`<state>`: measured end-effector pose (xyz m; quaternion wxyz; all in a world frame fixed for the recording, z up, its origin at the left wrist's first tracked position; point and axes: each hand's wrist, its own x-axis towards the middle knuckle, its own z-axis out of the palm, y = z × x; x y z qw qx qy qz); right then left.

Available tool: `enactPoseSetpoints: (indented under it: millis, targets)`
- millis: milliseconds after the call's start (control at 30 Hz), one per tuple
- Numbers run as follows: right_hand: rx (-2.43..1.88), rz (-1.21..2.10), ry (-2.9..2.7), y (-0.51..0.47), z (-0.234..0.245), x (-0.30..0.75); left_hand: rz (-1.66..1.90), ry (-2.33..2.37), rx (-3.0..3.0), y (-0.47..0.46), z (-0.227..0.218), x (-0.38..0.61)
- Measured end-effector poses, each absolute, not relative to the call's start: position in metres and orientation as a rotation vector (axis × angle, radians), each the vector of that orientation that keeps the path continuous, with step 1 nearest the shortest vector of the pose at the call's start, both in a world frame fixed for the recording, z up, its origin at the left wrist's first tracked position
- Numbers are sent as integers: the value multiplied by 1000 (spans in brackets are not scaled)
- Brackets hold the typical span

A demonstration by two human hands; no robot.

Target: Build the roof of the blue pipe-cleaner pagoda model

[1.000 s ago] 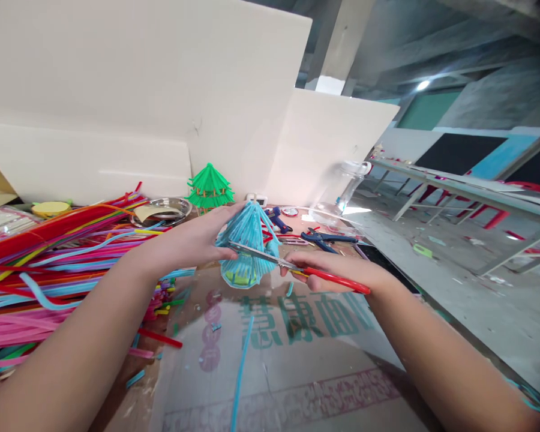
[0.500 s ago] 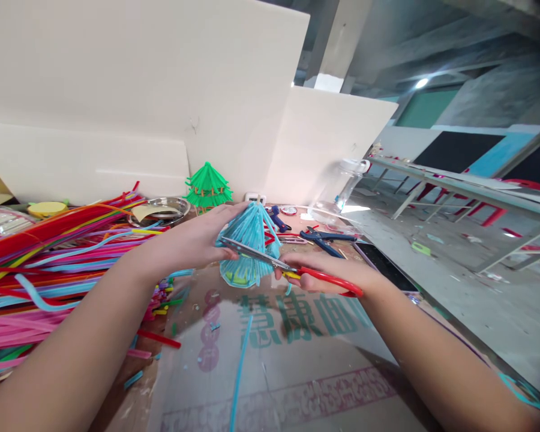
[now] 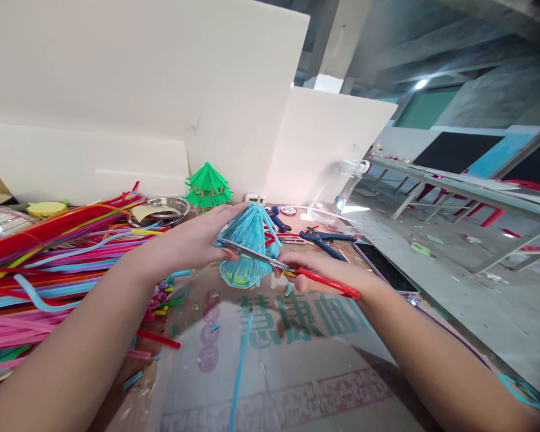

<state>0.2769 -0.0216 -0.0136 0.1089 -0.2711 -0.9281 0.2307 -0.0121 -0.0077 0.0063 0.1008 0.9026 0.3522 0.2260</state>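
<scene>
A light-blue cone made of pipe cleaners (image 3: 251, 231) stands over the cardboard in front of me, a thin stick poking from its top. My left hand (image 3: 207, 234) is closed around its left side, the fingertips hidden behind it. My right hand (image 3: 303, 267) grips a pair of scissors (image 3: 328, 282) with red handles and a bit of yellow. Their blades lie across the front of the cone and point left to my left thumb. The blades look pressed together. One loose blue pipe cleaner (image 3: 239, 372) lies on the cardboard (image 3: 198, 396) nearer to me.
Bundles of colored pipe cleaners (image 3: 36, 264) cover the left side. Behind stand a green pipe-cleaner tree (image 3: 207, 186), a steel bowl (image 3: 180, 210) and a clear bottle (image 3: 339, 186). Dark-handled pliers (image 3: 326, 243) and a phone (image 3: 384, 267) lie at the right edge.
The scissors have closed: their red handles, slightly apart before, now lie together. The blade tips have shifted slightly left. My left hand and the blue cone have hardly moved.
</scene>
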Motion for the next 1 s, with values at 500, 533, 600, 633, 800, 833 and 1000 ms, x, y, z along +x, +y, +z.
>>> enactPoseSetpoints:
  millis: [500, 533, 600, 633, 800, 833, 1000]
  targets:
    - [-938, 1059, -2846, -46, -5, 283, 564, 1157, 2532, -2, 5, -31]
    - [-984, 1042, -2855, -49, -9, 284, 565, 1170, 2529, -3, 7, -31]
    - [-1064, 960, -2838, -53, -21, 286, 649, 1190, 2505, -5, 10, -26]
    - [-1098, 908, -2818, -54, -29, 288, 727, 1194, 2487, -6, 10, -21]
    - [-1186, 610, -2794, -57, -55, 297, 1112, 1178, 2354, -4, 2, 3]
    - [-1176, 548, -2807, -58, -57, 297, 1139, 1165, 2329, -3, 0, 6]
    - [-1124, 512, -2850, -62, -50, 297, 1146, 1144, 2260, 1, -3, 6]
